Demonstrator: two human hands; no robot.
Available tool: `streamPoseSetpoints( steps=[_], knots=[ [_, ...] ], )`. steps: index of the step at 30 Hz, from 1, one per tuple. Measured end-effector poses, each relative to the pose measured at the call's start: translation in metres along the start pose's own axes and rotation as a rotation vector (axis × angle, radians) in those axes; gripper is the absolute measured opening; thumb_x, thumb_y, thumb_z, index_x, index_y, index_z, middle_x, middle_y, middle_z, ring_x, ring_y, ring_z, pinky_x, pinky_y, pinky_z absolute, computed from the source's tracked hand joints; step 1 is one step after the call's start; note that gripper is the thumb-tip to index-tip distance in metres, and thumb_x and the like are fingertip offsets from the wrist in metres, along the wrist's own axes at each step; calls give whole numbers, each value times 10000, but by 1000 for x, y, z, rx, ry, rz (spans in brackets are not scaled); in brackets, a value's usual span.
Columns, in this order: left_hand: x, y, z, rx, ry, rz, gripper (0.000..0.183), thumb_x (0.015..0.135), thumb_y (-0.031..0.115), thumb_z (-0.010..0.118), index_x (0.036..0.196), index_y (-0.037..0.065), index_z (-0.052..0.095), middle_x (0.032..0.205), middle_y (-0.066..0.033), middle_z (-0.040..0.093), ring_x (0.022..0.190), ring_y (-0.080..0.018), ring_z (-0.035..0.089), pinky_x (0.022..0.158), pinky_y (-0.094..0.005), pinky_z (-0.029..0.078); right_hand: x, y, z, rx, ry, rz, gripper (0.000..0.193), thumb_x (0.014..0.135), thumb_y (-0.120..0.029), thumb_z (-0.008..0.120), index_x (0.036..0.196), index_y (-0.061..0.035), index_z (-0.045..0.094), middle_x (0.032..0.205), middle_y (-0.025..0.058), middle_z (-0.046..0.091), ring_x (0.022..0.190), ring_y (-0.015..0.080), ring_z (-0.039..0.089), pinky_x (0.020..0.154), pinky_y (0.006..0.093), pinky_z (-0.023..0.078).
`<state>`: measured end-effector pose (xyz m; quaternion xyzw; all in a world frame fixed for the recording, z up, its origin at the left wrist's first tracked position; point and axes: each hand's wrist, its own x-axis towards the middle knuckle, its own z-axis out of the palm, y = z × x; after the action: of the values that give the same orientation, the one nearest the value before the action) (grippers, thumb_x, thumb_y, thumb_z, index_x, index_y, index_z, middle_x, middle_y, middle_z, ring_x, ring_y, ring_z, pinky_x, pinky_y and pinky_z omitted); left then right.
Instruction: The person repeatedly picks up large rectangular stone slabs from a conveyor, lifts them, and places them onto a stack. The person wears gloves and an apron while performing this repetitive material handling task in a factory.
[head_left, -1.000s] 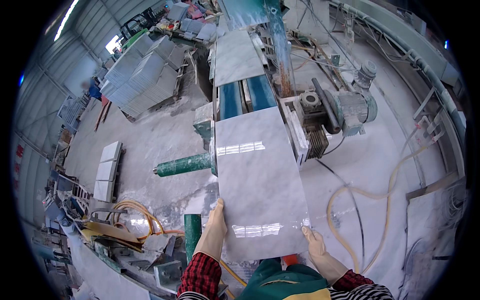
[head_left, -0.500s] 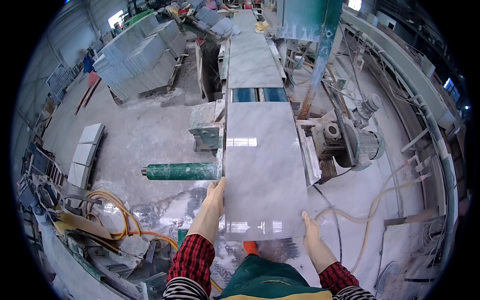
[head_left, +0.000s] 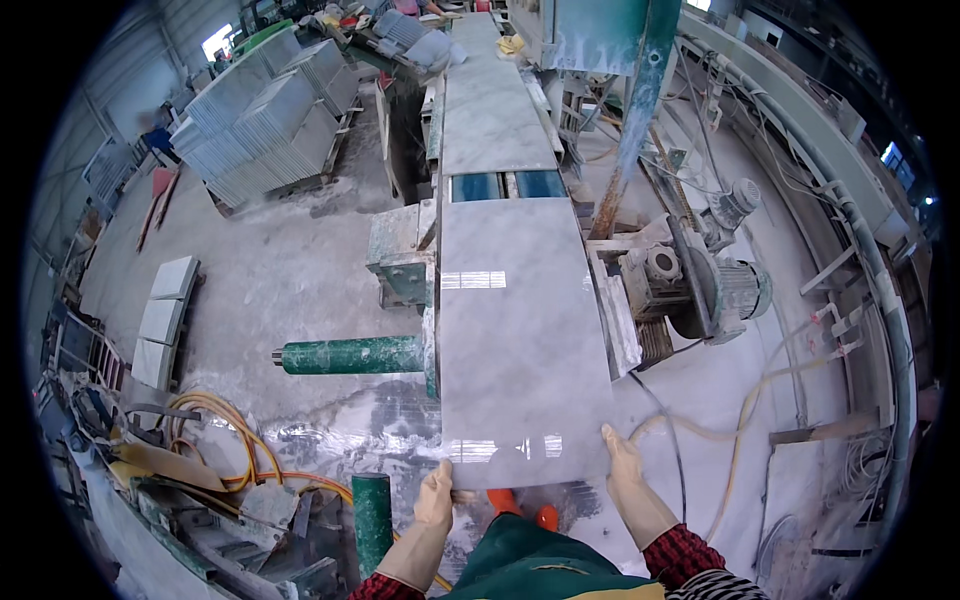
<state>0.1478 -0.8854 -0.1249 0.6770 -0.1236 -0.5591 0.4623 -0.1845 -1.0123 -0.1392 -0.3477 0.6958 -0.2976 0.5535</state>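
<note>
A polished pale marble slab [head_left: 520, 330] lies on the roller conveyor, its near end reaching out towards me. In a cream glove, my left hand [head_left: 435, 492] is closed on the slab's near left corner, with fingers partly hidden underneath. My right hand [head_left: 624, 462], gloved alike, grips the right edge close to the near corner, thumb up along the side and the other fingers out of sight. Beyond a gap with blue rollers [head_left: 540, 184], a second marble slab [head_left: 495, 120] rests farther up the line.
Left of the conveyor, a green roller [head_left: 350, 355] sticks out sideways; another green cylinder [head_left: 372, 525] stands near my left arm. An electric motor [head_left: 735, 290] sits to the right. Stacked slabs [head_left: 265, 120], small tiles [head_left: 160, 320] and coiled orange hoses [head_left: 235, 430] occupy the left floor.
My left hand has slid back along the left edge to the near corner. My right hand keeps its place on the slab. The view has shifted slightly.
</note>
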Motion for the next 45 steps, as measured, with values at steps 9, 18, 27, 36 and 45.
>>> streamPoseSetpoints(
  steps=[9,18,27,36,45],
  knots=[
    [78,70,26,12,113,90,531,1105,518,520,1116,15,690,834,-91,728,580,-150,636,586,-283,540,56,-83,49,241,-61,42,857,950,-616,734,1381,114,606,1359,225,656,1298,284,570,1151,408,392],
    [93,83,34,5,120,86,510,1103,523,505,1135,45,681,816,-109,749,555,-158,670,595,-272,586,88,-82,57,317,-69,-23,691,987,-509,750,1336,80,655,1340,123,691,1307,198,583,1162,343,387],
    [87,95,48,4,178,61,500,1103,551,517,1077,68,643,735,-72,676,550,-125,581,546,-261,488,96,-95,59,349,-67,11,453,1081,-315,662,1345,52,675,1376,48,702,1316,116,604,1170,269,386],
    [96,98,49,32,182,102,516,1099,548,527,1126,44,636,827,-83,721,590,-142,663,588,-274,579,106,-94,59,166,51,45,630,988,-475,761,1326,51,690,1304,99,704,1257,198,597,1117,340,423],
    [108,93,60,-62,188,95,489,1101,540,534,1046,65,630,769,-55,660,545,-133,610,504,-265,502,104,-115,56,306,26,20,617,934,-456,830,1304,24,712,1353,102,688,1297,189,568,1148,354,397]
  ],
)
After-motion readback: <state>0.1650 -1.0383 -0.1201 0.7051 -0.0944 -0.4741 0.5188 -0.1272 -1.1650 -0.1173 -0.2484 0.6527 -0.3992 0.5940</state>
